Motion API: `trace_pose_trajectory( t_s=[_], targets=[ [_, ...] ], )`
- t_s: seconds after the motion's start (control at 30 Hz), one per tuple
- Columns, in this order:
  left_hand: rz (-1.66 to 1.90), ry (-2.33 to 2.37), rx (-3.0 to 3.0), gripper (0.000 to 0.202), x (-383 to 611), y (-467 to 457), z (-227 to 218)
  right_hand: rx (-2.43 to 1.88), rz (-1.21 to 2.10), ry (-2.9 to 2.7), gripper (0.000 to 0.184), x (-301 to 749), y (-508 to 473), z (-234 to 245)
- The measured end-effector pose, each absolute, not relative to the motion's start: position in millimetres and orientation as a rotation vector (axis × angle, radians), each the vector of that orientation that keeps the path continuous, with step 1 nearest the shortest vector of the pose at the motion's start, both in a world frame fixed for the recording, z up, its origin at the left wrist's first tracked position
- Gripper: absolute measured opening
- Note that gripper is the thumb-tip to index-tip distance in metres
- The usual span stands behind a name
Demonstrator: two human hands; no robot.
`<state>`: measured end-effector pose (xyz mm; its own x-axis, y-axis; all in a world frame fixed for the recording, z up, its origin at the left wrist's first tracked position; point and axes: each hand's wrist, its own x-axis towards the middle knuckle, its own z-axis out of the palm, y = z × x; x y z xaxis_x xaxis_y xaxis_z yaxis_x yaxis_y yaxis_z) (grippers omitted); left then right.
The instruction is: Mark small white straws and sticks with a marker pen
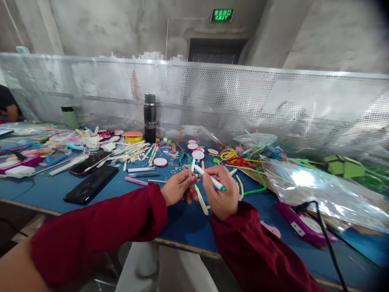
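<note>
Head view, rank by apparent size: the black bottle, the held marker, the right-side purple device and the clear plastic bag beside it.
1. Clear plastic bag
2. Purple device
3. Black bottle
4. White-and-green marker, partly covered by the right hand

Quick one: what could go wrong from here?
Pen slip: the white pen in the right hand works close to the left hand, so it might mark those fingers.

Knock-off: the nearer black phone lies close to the table's front edge, near the left sleeve; a bump could push it off.
</note>
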<state>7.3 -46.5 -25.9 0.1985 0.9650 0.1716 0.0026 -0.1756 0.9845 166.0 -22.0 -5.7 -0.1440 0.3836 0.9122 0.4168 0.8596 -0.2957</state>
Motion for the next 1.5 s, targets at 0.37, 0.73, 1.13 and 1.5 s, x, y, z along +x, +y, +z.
trace_pose_trajectory(
  t_s=[0.37,0.73,1.13,1.5],
  targets=[
    [1.196,0.996,1.384,0.054,8.2,-46.7,-23.6,-0.549,0.021,-1.79,0.014,165.0,-17.8,-8.3],
    [1.206,0.918,1.302,0.045,7.9,-46.8,-22.1,-0.527,0.028,-1.849,0.017,164.7,-15.9,-10.3],
    [1.219,0.937,1.315,0.046,8.0,-47.9,-19.6,-0.581,0.102,-1.837,0.021,164.2,-13.6,-14.1],
    [1.204,0.966,1.343,0.039,7.0,-52.5,-16.8,-0.546,0.106,-1.831,0.029,165.4,-26.0,-7.1]
  ],
)
